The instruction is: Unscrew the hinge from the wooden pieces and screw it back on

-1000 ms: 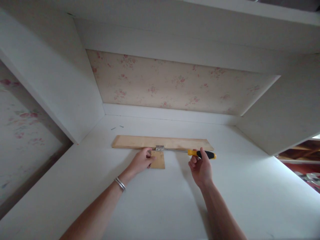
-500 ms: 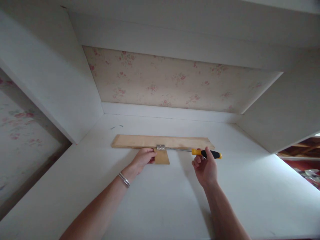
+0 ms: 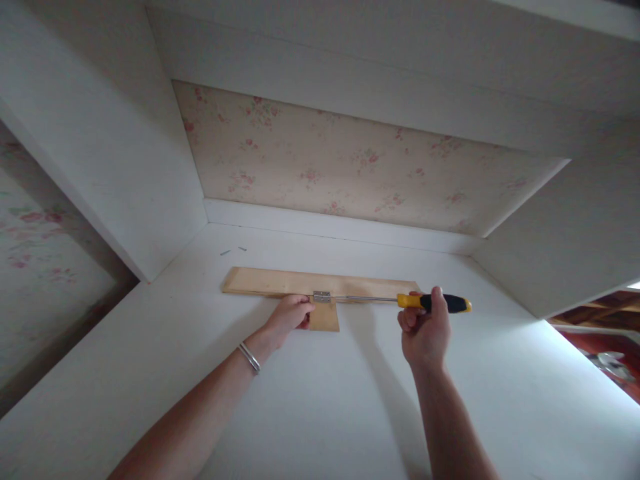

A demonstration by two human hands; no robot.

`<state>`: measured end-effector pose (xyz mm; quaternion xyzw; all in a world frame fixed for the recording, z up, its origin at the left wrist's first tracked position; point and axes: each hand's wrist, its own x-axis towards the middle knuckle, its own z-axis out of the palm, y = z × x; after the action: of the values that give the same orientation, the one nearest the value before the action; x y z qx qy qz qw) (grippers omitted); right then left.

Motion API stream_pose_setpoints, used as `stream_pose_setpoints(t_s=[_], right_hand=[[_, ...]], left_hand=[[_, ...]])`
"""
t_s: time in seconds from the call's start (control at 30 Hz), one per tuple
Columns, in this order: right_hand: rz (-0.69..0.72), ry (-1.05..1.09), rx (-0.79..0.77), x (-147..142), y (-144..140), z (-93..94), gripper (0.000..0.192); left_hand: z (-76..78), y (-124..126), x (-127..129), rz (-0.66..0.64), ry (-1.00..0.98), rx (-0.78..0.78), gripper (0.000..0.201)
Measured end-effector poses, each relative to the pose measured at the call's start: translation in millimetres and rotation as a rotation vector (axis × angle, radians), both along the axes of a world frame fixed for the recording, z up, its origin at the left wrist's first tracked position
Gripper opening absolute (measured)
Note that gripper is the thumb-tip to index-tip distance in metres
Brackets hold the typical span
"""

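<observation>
Reaching in from lower left, left hand [image 3: 289,317] on an outstretched forearm, bangle [image 3: 249,357] at the wrist, fingers [image 3: 303,309] curled down and pressing the left edge of small wood piece [image 3: 325,320]. Small piece sits flat on the white shelf [image 3: 320,400], butted against the front edge of long wood strip [image 3: 300,281], which lies crosswise. Metal hinge [image 3: 322,297] at the joint of the two pieces, just right of the left fingertips. Screwdriver [image 3: 400,299] lies level, shaft running left, tip at the hinge. Right hand [image 3: 425,330] comes up from lower right, wrist straight, fingers clenched round the yellow-black handle; handle end sticks out past the fist to the right. Hands well apart, hinge between them. Two small screws or nails [image 3: 233,251] far back left on the shelf, too small to tell which. White side panels left and right, floral paper backing [image 3: 340,160] behind, white board overhead.
</observation>
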<state>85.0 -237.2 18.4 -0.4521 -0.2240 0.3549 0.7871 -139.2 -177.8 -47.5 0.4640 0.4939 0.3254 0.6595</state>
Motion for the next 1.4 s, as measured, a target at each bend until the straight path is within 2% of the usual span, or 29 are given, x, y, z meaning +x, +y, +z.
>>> stream_pose_setpoints(t_s=[0.2, 0.53, 0.77, 1.13, 1.4], right_hand=[[-0.035, -0.301, 0.009, -30.4, 29.8, 30.1, 0.036], [-0.089, -0.823, -0.172, -60.3, 51.2, 54.1, 0.048], [-0.061, -0.961, -0.198, -73.8, 54.5, 49.1, 0.05], [-0.063, -1.023, -0.169, -71.8, 53.9, 42.4, 0.049], [0.011, -1.095, -0.154, -75.0, 54.1, 38.4, 0.044]], left_hand=[[1.3, 0.7, -0.9, -0.022, 0.033, -0.009, 0.014], [6.6, -4.6, 0.0, -0.028, 0.018, 0.029, 0.02], [6.8, -5.4, -0.5, -0.022, 0.002, 0.02, 0.02], [6.4, -5.8, -0.7, -0.034, 0.003, 0.025, 0.024], [7.0, -6.8, 1.1, -0.039, -0.01, 0.042, 0.02]])
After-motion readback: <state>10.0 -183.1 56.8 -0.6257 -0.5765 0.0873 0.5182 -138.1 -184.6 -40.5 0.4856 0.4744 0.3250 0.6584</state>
